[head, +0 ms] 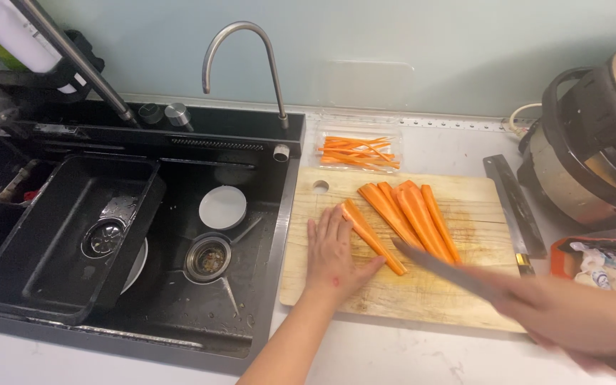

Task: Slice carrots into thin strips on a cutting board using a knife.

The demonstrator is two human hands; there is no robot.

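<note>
Two hands work carrot wedges on a wooden cutting board [458, 296] beside the sink [251, 335].
Left hand [333, 253] lies flat, fingers spread, steadying one carrot wedge [372, 237] near the board's left edge; right hand [572, 317] grips a knife [443, 269], blurred. A clear tray [358, 152] behind the board holds carrot strips [360, 152].

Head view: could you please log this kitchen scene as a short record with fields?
left hand: flat on the cutting board, pressing one carrot slice
right hand: holds a knife, blurred, blade over the board
other carrot slices: fanned out on the board
carrot strips: in a clear tray behind the board
second knife: on the counter, right of the board
sink: black, left of the board
</note>
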